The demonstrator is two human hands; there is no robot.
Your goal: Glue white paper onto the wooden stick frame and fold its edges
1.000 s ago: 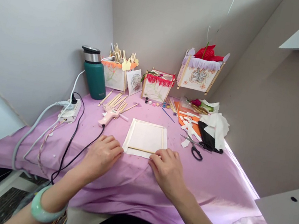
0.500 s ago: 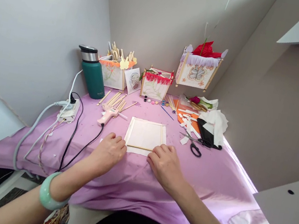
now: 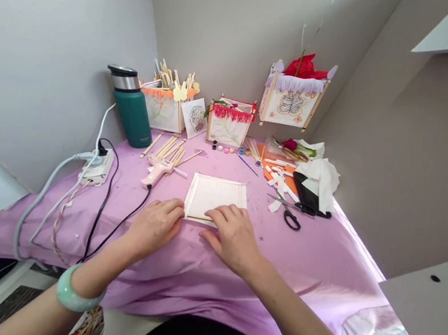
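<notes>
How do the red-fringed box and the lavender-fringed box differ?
The red-fringed box stands on the purple cloth; the lavender-fringed box hangs above it. The red-fringed box shows a faint green drawing; the lavender-fringed box, a darker striped one with orange flowers. Both have whitish sides and corner sticks.

Rumpled matt purple cloth; smooth teal bottle with shiny metal collar.

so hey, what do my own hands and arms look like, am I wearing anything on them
Your left hand has a thick, rounded bangle above it, pale green with lighter patches. Your right hand and its wrist show no jewelry or glove. No sleeves show on either forearm.
</notes>
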